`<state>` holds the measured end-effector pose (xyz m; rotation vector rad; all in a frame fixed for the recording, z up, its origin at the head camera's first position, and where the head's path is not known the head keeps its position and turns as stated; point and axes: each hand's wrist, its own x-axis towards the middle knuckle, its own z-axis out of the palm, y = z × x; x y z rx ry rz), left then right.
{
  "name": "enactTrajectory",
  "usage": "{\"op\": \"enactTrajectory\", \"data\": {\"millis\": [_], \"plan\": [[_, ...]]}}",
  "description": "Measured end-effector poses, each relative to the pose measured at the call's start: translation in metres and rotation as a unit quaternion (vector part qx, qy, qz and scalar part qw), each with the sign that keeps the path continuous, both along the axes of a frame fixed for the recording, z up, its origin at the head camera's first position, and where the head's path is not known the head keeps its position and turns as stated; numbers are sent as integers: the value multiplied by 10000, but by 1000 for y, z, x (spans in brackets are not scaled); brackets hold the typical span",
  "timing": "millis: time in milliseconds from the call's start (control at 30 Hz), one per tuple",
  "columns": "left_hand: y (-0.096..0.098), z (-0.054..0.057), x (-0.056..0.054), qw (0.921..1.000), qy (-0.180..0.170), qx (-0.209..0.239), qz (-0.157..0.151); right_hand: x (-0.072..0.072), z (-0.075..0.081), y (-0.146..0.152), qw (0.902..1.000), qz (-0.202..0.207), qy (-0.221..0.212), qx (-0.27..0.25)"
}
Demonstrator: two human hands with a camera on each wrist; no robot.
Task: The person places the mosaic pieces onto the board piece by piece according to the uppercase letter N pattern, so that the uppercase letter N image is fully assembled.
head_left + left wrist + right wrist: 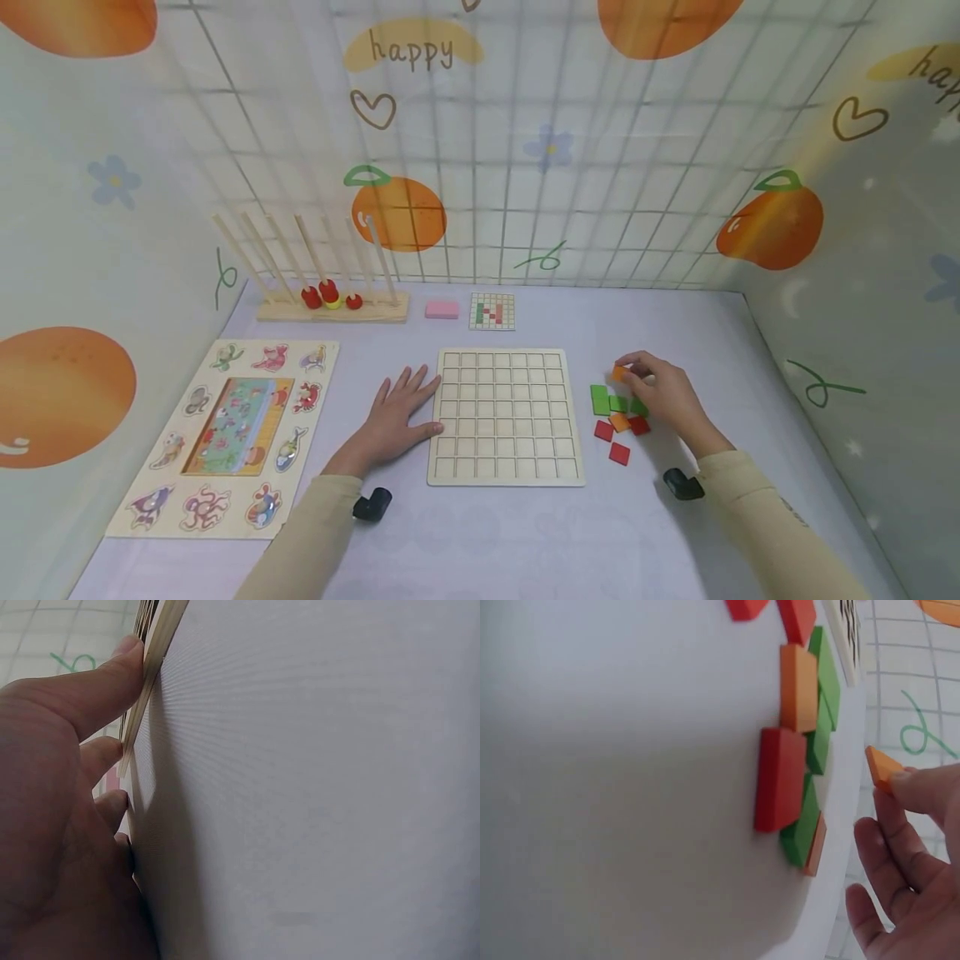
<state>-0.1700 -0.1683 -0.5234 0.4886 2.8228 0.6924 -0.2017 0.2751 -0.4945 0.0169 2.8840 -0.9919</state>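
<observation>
Right wrist: orange tile point(881, 766) pinched in right hand point(930, 883).

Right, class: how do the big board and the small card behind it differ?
The board is large; the card is small. The board's squares are bare, while the card shows red and green ones. The left hand touches the board, but no hand touches the card. Both carry a grid.

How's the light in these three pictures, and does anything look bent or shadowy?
Head view: bright, with a soft shadow beside the right sleeve; left wrist view: dimmer, with a dark shadow band on the tabletop beside the left hand; right wrist view: the tabletop's edge looks curved, and a broad, soft shadow lies near the red tile.
</observation>
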Motion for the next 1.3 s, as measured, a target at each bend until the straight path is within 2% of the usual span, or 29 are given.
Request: {"op": "enactTrajectory", "data": {"millis": [367,567,833,1000,1300], "plan": [[1,2,2,10000,-3,22,22,7,7,-13,9997,-2,204,-154],[1,1,1,10000,12,2,27,12,11,-22,9988,131,215,-428],[0,0,1,10000,8,10,18,16,14,-37,9986,260,108,-450],[1,1,1,10000,15,4,24,17,13,-47,9986,321,76,-411],[0,0,1,10000,20,-13,15,17,6,-62,9962,704,285,-435]]}}
